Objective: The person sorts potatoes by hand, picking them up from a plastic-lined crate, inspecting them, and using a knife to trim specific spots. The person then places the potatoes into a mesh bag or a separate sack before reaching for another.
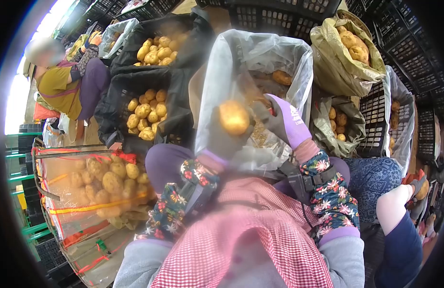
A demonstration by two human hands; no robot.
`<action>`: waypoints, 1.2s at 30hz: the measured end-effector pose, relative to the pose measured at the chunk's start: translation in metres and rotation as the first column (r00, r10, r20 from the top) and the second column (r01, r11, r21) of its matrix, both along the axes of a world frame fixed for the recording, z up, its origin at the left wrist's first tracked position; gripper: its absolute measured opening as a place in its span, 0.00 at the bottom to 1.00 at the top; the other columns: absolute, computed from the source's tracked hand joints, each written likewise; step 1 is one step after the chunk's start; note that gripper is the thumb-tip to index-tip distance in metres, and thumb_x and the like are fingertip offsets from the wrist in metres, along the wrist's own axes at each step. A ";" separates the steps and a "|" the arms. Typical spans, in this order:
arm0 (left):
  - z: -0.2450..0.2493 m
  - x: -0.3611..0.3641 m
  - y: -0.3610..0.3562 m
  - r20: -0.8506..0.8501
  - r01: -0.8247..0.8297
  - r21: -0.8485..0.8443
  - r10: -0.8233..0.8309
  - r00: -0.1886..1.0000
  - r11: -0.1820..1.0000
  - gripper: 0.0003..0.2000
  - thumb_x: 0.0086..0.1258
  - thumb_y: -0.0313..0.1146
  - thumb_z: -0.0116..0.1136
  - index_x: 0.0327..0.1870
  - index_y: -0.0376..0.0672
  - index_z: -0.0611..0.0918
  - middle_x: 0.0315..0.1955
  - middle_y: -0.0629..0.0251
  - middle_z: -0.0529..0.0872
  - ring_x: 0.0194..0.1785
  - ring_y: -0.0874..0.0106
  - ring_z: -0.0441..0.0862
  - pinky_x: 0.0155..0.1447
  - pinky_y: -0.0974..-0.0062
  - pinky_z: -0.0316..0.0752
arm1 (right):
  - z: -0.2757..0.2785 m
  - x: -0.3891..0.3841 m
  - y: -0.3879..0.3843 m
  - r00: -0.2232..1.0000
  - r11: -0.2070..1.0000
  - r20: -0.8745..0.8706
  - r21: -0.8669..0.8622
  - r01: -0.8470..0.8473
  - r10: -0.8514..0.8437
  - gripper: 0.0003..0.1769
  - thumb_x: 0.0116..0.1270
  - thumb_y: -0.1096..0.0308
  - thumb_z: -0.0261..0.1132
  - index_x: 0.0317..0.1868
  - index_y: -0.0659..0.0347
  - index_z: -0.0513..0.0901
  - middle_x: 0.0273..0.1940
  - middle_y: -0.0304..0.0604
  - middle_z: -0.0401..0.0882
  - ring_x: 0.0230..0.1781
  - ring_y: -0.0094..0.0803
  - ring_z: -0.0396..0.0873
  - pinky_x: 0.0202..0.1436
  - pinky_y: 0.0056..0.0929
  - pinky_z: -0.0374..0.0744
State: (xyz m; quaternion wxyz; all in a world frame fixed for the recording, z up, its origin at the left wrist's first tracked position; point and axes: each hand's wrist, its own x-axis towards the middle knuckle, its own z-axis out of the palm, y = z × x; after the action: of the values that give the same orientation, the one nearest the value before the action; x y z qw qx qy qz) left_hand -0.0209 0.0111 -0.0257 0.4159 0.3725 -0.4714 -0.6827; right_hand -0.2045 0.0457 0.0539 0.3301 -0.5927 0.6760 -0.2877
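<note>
A large yellow potato (pixel 234 117) rests in my left hand (pixel 227 137), which wears a dark-palmed glove, over the left side of a plastic-lined crate (pixel 221 62). My right hand (pixel 283 121), in a purple and grey glove, is over the same crate with its fingers bent around something small and reddish that I cannot make out. Inside the crate, beyond my hands, a brownish potato (pixel 282 77) lies near the far right corner. Loose brown bits (pixel 264 139) lie on the liner below my right hand.
Black-lined crates of potatoes (pixel 146 113) stand at the left, above a mesh sack of potatoes (pixel 111 180). Green sacks (pixel 327 67) with potatoes and black crates (pixel 375 115) are at the right. One person (pixel 63 81) sits at the upper left; another person's arm (pixel 394 209) is at the right.
</note>
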 end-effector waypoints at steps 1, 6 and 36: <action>0.005 -0.003 -0.002 -0.195 0.013 0.235 0.034 0.980 0.972 0.29 0.76 0.58 0.48 0.61 0.39 0.72 0.50 0.55 0.81 0.47 0.57 0.84 0.50 0.64 0.83 | -0.005 0.002 -0.001 0.994 0.997 0.110 -0.076 -0.014 0.022 0.28 0.65 0.57 0.69 0.61 0.61 0.74 0.50 0.50 0.83 0.49 0.44 0.81 0.52 0.39 0.78; 0.021 0.014 -0.005 0.120 0.202 -0.042 -0.196 0.973 0.978 0.27 0.79 0.52 0.47 0.67 0.40 0.68 0.53 0.54 0.80 0.52 0.55 0.83 0.56 0.61 0.81 | -0.029 0.007 0.000 0.896 0.984 0.433 -0.177 -0.026 0.102 0.37 0.62 0.61 0.73 0.68 0.66 0.70 0.50 0.47 0.82 0.46 0.33 0.80 0.50 0.29 0.78; 0.067 0.108 -0.122 0.265 -0.037 -0.220 0.096 0.959 0.975 0.26 0.70 0.37 0.66 0.65 0.40 0.71 0.49 0.64 0.80 0.48 0.73 0.80 0.53 0.73 0.80 | -0.018 -0.019 -0.004 0.580 0.894 0.686 0.270 0.358 -0.439 0.19 0.70 0.54 0.67 0.51 0.59 0.80 0.37 0.38 0.84 0.24 0.19 0.74 0.28 0.23 0.73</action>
State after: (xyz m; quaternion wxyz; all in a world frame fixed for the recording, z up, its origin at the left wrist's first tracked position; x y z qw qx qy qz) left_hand 0.0874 -0.1109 0.0411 0.4069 0.4325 -0.5818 -0.5557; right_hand -0.2237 0.0419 0.0360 0.5284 -0.2424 0.6160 -0.5317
